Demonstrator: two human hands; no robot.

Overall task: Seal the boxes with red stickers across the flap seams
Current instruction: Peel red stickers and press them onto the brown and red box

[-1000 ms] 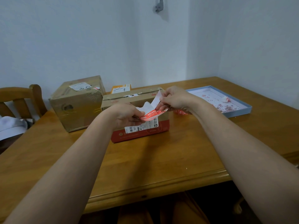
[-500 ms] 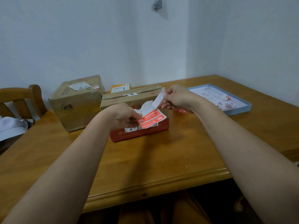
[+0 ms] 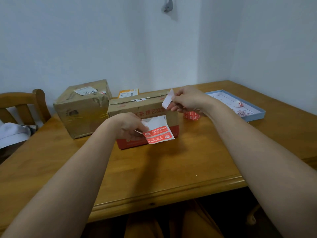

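Note:
A brown and red cardboard box (image 3: 147,109) stands in the middle of the wooden table (image 3: 154,169), its top flap seam facing up. In front of it my left hand (image 3: 132,127) pinches a sheet of red stickers (image 3: 158,133) on white backing. My right hand (image 3: 187,100) is raised over the box's right end and pinches a small peeled piece (image 3: 167,101), white side toward me. A larger taped brown box (image 3: 82,107) stands to the left, with a small orange box (image 3: 128,93) behind.
A roll of red stickers (image 3: 191,115) sits right of the middle box, partly behind my right wrist. A shallow blue tray (image 3: 240,105) with paper scraps lies at the right. A wooden chair (image 3: 22,107) and a white cloth (image 3: 12,134) are at the left.
My hands have drawn apart. The right hand rose to the right with the peeled piece, and the left hand lowered the sticker sheet in front of the box.

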